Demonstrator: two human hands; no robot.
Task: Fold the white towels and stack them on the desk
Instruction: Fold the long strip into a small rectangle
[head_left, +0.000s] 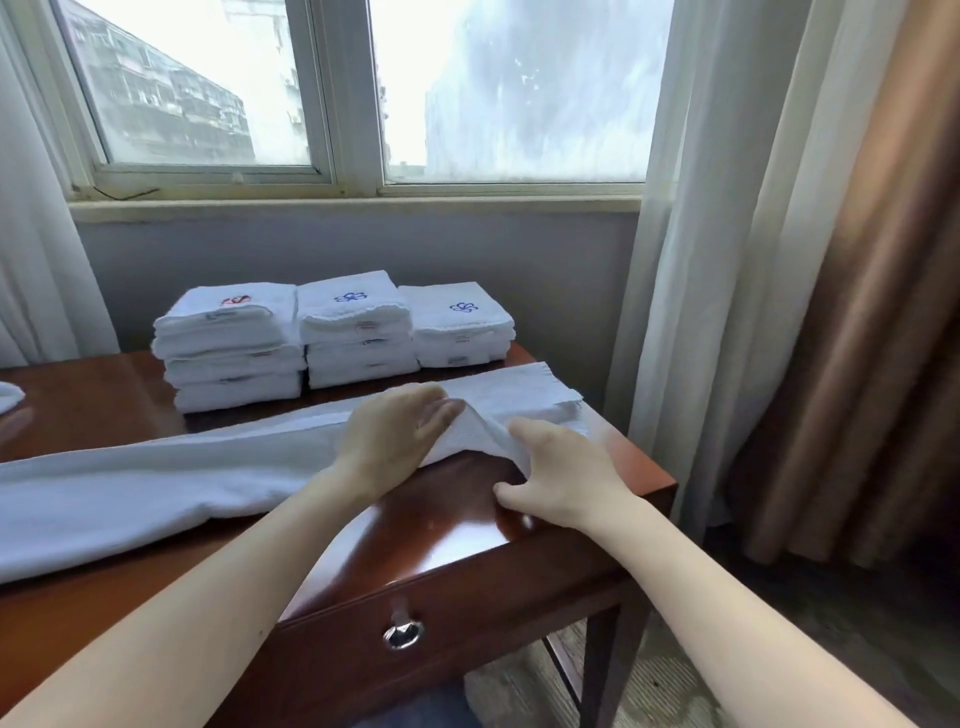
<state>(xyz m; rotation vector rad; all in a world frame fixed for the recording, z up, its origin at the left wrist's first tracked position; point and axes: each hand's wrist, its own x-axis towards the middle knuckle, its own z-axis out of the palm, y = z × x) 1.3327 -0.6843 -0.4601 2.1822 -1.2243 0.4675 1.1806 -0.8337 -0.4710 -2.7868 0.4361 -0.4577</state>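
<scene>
Body parts in view: two upper limbs and one patch of clothing.

The left hand (390, 440) is bare at fingers, back and wrist. The right hand (565, 479) is bare in the same way.

The left forearm (208, 587) and right forearm (727, 597) are uncovered from the wrist to the frame edge.

Between the forearms at the bottom edge shows a patch of dark blue cloth (426, 711) — smooth and plain. The garment type cannot be told.

**Pale Daylight at the Window**

We face a white-framed double window (349, 104) over a grey-blue wall (363, 244). Sheer white curtains (691, 234) hang either side, a heavy brown drape (872, 312) at right. Below stands a glossy reddish-brown wooden desk (447, 519) with a round metal drawer pull (403, 633).
</scene>
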